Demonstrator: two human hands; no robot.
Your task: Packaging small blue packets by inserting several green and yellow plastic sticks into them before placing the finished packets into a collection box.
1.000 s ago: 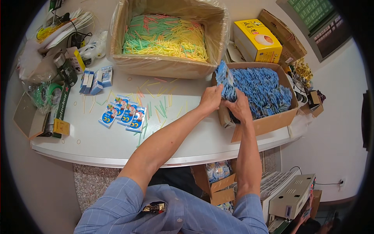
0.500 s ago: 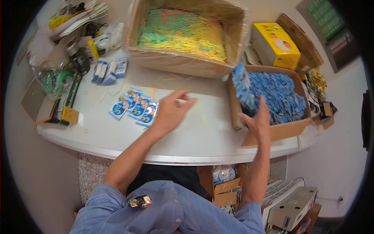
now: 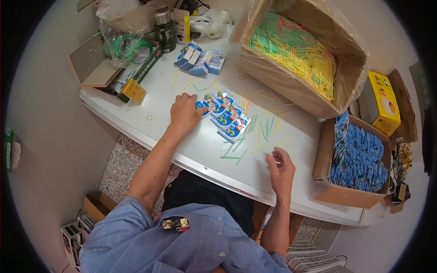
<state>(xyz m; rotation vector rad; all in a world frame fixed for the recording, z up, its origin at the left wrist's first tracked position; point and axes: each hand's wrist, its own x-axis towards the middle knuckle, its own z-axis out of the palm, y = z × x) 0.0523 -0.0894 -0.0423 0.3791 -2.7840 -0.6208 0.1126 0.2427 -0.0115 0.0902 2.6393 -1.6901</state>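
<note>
Packets (image 3: 233,126) glossy, film-like; tabletop (image 3: 207,152) smooth; large carton (image 3: 287,83) matt cardboard; shirt (image 3: 193,245) cloth; heaped sticks (image 3: 293,52) possibly plastic.

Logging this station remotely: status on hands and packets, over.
Left hand touching leftmost packet; right hand open, holding nothing visible. Four packets clustered. Loose sticks scattered between packets and right hand.

left hand (image 3: 185,112) onto packet (image 3: 210,102), right hand (image 3: 282,171) withdrawn
</note>
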